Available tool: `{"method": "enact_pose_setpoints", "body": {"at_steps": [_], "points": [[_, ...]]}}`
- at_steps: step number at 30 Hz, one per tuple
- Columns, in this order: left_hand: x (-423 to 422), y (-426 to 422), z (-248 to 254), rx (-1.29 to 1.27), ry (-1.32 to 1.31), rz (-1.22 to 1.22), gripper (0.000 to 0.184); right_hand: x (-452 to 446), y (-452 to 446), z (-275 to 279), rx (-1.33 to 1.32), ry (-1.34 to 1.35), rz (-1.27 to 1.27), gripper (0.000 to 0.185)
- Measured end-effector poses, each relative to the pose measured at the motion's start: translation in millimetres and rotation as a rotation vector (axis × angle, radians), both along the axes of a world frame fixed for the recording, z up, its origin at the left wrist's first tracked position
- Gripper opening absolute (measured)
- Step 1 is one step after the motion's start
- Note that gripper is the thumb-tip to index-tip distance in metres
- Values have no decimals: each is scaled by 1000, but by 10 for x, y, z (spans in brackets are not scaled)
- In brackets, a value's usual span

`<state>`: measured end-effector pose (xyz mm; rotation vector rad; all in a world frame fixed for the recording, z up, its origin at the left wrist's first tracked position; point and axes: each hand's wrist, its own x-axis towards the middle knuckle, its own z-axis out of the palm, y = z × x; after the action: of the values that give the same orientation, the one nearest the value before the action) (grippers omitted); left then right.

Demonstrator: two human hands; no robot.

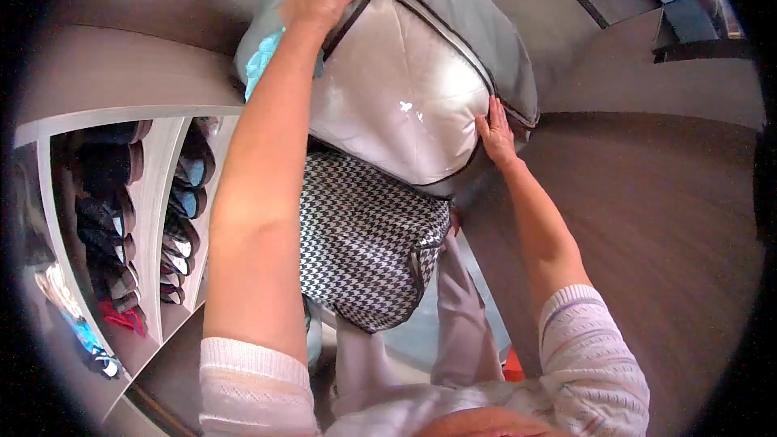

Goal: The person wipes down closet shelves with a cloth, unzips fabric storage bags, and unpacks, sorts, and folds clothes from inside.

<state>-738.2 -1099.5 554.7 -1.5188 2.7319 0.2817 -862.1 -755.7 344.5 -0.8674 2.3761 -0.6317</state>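
A large grey storage bag (506,57) with dark piping and a pale, shiny, quilted front panel (396,81) fills the upper middle. My left hand (314,2) grips its upper left edge near a dark strap, fingers curled round it. Against the bag's right edge lies my right hand (498,131), its fingers stretched flat along the piping. Directly below hangs a black-and-white houndstooth bag (364,235), in front of my legs. Light blue fabric (261,61) shows beside my left forearm.
Shelves (166,226) on the left hold rows of dark rolled items (190,170). A brown panel (631,226) stands on the right. Folded blue fabric (688,20) lies in a compartment at the upper right. Something red (512,366) is near the floor.
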Motion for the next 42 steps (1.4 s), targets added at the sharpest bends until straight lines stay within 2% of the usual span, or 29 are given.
{"method": "enact_pose_setpoints", "body": {"at_steps": [1, 5, 8, 9, 10, 11, 12, 13, 15, 16, 19, 21, 22, 25, 28, 30, 32, 35, 38, 42], "points": [[7, 16, -95, -42, 39, 23, 30, -25, 30, 30, -5, -6, 12, 71], [45, 52, -344, -172, 152, 10, 16, -126, 67, 163, -19, -4, 29, 74], [139, 171, -245, -184, 182, -79, 13, -241, 60, 635, -17, -261, 9, 74], [193, 216, -230, -195, 217, -93, 12, -448, 140, 341, -132, -170, 24, 66], [254, 263, -231, -206, 254, -109, 11, -464, 45, 706, -174, -379, -171, 51], [309, 309, -227, -219, 291, -124, 10, -528, -65, 1006, -55, -326, -261, 39], [361, 362, -222, -190, 336, -142, 11, -705, -126, 912, -23, -74, -253, 34], [412, 441, -222, -158, 384, -158, 12, -732, -230, 1087, -204, 32, -220, 36], [496, 701, -183, -93, 485, -209, 14, -508, -661, 1868, -318, -51, -186, 39], [528, 896, -137, -61, 538, -249, 14, -457, -851, 2083, -374, -12, -113, 41], [687, 1562, 68, -8, 430, -386, 11, -221, -1365, 2638, -592, 83, 54, 46], [851, 2027, 210, 111, 376, -465, 9, -201, -1561, 2725, -583, 206, 103, 52], [951, 2232, 269, 198, 380, -512, 7, -184, -1585, 2767, -574, 267, 130, 54], [1255, 2776, 281, 362, 515, -591, 5, -80, -1560, 2881, -300, 301, 68, 70], [1428, 3153, 180, 469, 504, -567, 4, -136, -1507, 2771, -349, 0, 65, 83], [1523, 3317, 102, 492, 549, -545, 3, -139, -1416, 2614, -314, 245, 143, 92], [1604, 3416, 63, 510, 573, -490, 3, -21, -1336, 2636, -96, 446, 87, 90], [1707, 3495, 55, 485, 547, -453, 5, 113, -1355, 2920, 292, 390, 159, 84], [1817, 3584, -27, 496, 502, -431, 5, -8, -1451, 2962, 561, 175, 312, 79], [1903, 3742, -160, 548, 509, -391, 8, 72, -1258, 2857, 351, 62, 327, 73]]}}
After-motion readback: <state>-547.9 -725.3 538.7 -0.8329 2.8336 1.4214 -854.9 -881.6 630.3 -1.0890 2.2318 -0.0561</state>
